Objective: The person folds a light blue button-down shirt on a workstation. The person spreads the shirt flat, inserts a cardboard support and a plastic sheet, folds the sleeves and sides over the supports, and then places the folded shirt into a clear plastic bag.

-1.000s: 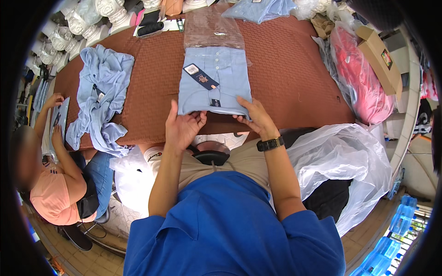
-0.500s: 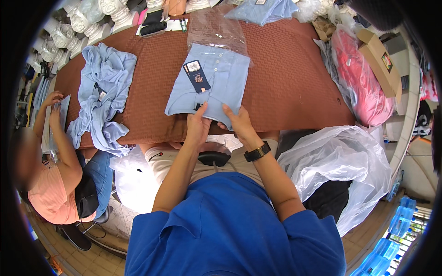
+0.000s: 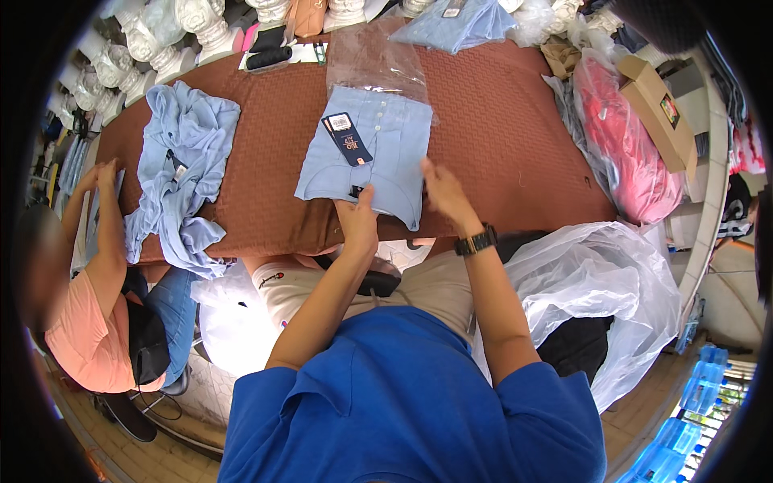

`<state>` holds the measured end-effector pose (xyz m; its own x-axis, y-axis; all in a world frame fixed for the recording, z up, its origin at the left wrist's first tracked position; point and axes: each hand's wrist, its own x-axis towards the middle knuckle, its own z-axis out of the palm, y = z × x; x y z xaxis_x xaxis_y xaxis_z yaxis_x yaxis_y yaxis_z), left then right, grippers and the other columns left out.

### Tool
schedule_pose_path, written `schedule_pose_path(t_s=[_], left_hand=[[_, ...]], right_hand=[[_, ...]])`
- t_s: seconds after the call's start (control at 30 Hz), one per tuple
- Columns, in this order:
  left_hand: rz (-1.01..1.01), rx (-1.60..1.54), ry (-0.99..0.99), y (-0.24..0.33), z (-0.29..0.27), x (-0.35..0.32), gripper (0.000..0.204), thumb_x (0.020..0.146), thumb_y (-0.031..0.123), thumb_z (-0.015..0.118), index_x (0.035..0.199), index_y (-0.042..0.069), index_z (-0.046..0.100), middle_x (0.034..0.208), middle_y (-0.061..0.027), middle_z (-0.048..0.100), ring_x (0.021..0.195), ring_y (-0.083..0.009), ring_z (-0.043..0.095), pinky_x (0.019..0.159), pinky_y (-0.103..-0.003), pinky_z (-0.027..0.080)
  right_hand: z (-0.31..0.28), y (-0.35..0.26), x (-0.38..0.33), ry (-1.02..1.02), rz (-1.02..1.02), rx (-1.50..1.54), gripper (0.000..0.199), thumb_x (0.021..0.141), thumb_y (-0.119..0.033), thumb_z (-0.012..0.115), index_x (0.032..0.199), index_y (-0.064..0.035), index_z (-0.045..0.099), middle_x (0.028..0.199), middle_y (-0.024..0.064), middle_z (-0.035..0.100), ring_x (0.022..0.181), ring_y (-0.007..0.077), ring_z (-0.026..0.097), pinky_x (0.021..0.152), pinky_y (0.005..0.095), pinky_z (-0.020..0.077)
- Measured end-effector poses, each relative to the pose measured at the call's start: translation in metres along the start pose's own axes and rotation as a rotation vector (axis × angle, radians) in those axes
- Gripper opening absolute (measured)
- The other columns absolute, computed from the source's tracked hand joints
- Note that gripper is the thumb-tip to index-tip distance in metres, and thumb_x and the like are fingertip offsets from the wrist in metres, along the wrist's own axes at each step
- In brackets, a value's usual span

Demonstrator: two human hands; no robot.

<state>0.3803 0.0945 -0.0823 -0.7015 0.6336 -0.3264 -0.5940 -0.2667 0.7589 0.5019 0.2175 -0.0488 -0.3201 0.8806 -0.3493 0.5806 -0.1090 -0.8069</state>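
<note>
A folded light-blue shirt lies on the brown cloth-covered table, its far end inside a clear plastic bag. Dark hang tags rest on the front of the shirt. My left hand grips the shirt's near edge by the collar label, thumb on top and fingers underneath. Just off the right side of the shirt is my right hand, holding nothing, its fingers a little apart and slightly blurred. A dark watch sits on that wrist.
An unfolded light-blue shirt lies to the left, near a co-worker in an orange top. Bagged blue clothing is at the far edge. A bagged red bundle and cardboard box stand right, above a large clear plastic sheet.
My right hand has let go of the shirt's near edge and moved right. The left hand keeps its hold, and the shirt's near right corner now hangs lower. The co-worker's arms have shifted.
</note>
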Motion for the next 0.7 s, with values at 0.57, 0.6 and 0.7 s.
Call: schedule_pose_path(t_s=[0.57, 0.6, 0.7], left_hand=[[0.990, 1.206, -0.571, 0.102, 0.061, -0.006, 0.027, 0.084, 0.004, 0.070, 0.110, 0.004, 0.062, 0.112, -0.0129, 0.061, 0.102, -0.0276, 0.059, 0.085, -0.039, 0.047], [1.228, 1.305, -0.628, 0.096, 0.077, 0.019, 0.032, 0.080, 0.002, 0.071, 0.110, 0.005, 0.062, 0.114, -0.0132, 0.059, 0.106, -0.0311, 0.057, 0.089, -0.042, 0.045], [1.304, 1.418, -0.787, 0.050, 0.113, 0.077, 0.036, 0.078, 0.001, 0.070, 0.112, 0.006, 0.061, 0.117, -0.0133, 0.058, 0.113, -0.0340, 0.053, 0.093, -0.044, 0.043]], right_hand=[[-0.001, 0.008, 0.108, 0.445, -0.315, 0.106, 0.042, 0.089, -0.018, 0.060, 0.123, 0.0061, 0.063, 0.112, 0.0209, 0.072, 0.106, 0.0332, 0.068, 0.094, 0.0398, 0.0516], [0.003, 0.003, 0.099, 0.446, -0.308, 0.083, 0.040, 0.088, -0.017, 0.061, 0.121, 0.0056, 0.064, 0.110, 0.0205, 0.072, 0.103, 0.0335, 0.069, 0.092, 0.0401, 0.0524], [0.003, 0.011, 0.100, 0.460, -0.422, 0.092, 0.034, 0.087, -0.015, 0.063, 0.115, 0.0056, 0.067, 0.102, 0.0205, 0.073, 0.096, 0.0339, 0.071, 0.088, 0.0407, 0.0545]])
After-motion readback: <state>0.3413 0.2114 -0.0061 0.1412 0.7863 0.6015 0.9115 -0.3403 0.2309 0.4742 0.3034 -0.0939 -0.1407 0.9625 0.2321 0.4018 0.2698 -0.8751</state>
